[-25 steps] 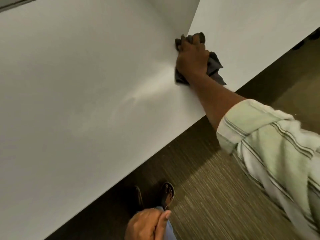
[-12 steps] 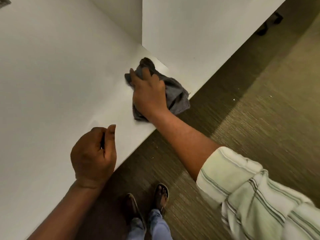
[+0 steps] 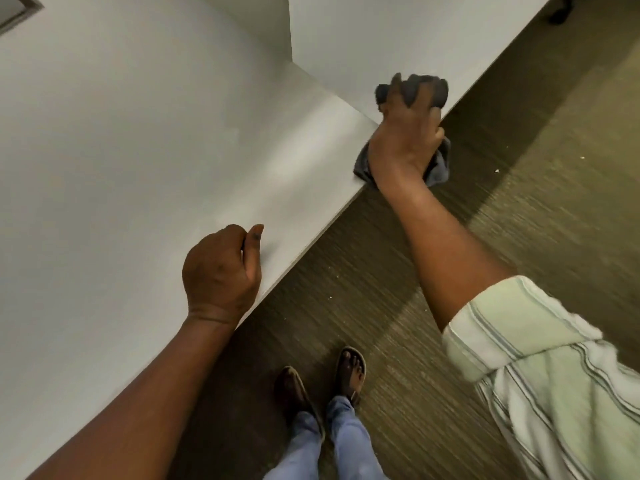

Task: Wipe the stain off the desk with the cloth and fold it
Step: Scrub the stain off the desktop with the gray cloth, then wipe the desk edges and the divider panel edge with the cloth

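Observation:
A dark grey cloth (image 3: 439, 165) is bunched under my right hand (image 3: 405, 140) at the front edge of the white desk (image 3: 121, 150), beside the white divider panel (image 3: 363, 39). My fingers clutch the cloth, and part of it hangs past the desk edge. My left hand (image 3: 221, 271) rests on the desk near its front edge, fingers curled shut with nothing in them. I can see no stain on the desk surface.
The upright divider stands on the desk right of the cloth. A brown carpet floor (image 3: 519, 202) lies below the desk edge. My feet in sandals (image 3: 322, 379) stand close to the desk. A dark chair caster (image 3: 559, 12) shows at top right.
My right hand has dragged the cloth from the corner by the divider toward the front edge of the desk. My left hand has come up and settled on the desk.

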Demonstrator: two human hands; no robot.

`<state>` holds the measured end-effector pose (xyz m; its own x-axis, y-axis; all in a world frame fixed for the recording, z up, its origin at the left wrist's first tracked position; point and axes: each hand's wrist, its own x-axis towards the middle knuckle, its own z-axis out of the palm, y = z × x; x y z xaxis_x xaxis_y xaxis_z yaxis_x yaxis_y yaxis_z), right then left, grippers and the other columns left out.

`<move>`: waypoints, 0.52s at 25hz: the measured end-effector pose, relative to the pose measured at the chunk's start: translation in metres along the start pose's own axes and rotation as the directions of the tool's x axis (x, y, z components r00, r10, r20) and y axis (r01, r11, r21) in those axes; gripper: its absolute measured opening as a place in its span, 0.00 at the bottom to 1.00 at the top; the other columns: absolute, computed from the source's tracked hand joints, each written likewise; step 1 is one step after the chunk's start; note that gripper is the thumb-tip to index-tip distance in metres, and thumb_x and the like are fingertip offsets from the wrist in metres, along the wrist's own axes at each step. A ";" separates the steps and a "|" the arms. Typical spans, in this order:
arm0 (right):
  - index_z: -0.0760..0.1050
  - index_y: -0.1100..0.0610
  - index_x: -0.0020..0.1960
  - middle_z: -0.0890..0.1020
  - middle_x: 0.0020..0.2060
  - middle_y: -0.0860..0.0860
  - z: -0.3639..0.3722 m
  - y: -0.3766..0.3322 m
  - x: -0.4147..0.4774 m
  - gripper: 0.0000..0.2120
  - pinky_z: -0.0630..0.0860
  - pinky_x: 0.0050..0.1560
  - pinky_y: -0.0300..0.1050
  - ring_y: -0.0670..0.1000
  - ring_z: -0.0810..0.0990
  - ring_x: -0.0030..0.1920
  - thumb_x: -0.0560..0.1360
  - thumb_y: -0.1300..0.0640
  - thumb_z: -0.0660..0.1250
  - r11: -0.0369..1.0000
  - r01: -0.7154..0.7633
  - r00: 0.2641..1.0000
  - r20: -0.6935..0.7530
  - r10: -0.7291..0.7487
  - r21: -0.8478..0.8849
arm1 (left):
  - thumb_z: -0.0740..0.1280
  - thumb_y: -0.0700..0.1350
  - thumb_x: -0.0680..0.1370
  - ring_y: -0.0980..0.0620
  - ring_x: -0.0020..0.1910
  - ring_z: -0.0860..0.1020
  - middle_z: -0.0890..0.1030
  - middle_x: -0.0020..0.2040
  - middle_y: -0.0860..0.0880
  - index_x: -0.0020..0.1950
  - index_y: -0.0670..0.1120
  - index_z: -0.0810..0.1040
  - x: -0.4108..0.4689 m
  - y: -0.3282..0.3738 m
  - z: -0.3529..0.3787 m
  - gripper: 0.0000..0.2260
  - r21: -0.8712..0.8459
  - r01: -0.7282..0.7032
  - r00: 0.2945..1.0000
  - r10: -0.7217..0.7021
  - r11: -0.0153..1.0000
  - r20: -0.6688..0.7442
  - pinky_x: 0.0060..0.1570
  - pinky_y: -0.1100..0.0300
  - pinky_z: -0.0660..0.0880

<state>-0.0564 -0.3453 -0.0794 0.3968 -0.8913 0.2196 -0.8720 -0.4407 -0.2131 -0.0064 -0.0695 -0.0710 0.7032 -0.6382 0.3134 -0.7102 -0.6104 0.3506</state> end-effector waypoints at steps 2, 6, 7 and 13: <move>0.60 0.47 0.75 0.67 0.69 0.60 -0.006 0.032 -0.020 0.28 0.74 0.55 0.58 0.61 0.72 0.58 0.78 0.59 0.62 0.982 -0.108 0.991 -0.056 0.118 0.155 | 0.57 0.51 0.80 0.51 0.25 0.63 0.65 0.27 0.50 0.32 0.46 0.66 -0.001 0.001 0.004 0.17 0.014 -0.028 0.999 0.028 0.999 0.014 0.28 0.60 0.55; 0.63 0.52 0.75 0.69 0.64 0.62 -0.001 0.067 -0.077 0.22 0.74 0.56 0.46 0.54 0.72 0.56 0.81 0.57 0.59 0.906 -0.096 0.972 -0.157 0.174 0.412 | 0.59 0.49 0.79 0.48 0.26 0.67 0.68 0.27 0.48 0.33 0.44 0.69 0.003 0.006 0.002 0.16 0.010 -0.045 0.996 0.044 0.999 0.079 0.29 0.57 0.59; 0.64 0.54 0.74 0.70 0.63 0.62 0.005 0.070 -0.093 0.22 0.73 0.56 0.43 0.52 0.71 0.56 0.81 0.57 0.59 0.876 -0.113 0.966 -0.156 0.208 0.468 | 0.60 0.49 0.79 0.47 0.26 0.67 0.70 0.27 0.47 0.34 0.43 0.70 0.007 0.011 0.002 0.16 0.009 -0.048 0.995 0.047 0.999 0.087 0.29 0.57 0.60; 0.64 0.62 0.73 0.70 0.61 0.65 0.030 0.052 -0.173 0.22 0.69 0.59 0.37 0.50 0.71 0.58 0.80 0.61 0.60 0.629 -0.217 0.932 -0.034 0.362 0.746 | 0.57 0.45 0.80 0.50 0.30 0.67 0.70 0.31 0.48 0.38 0.43 0.70 0.059 0.064 0.020 0.12 -0.086 -0.095 0.995 0.096 0.992 0.012 0.32 0.58 0.58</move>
<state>-0.1612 -0.2174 -0.1569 0.0447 -0.9862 0.1597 -0.4211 -0.1636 -0.8921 -0.0114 -0.1560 -0.0478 0.6311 -0.6996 0.3352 -0.7684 -0.5044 0.3940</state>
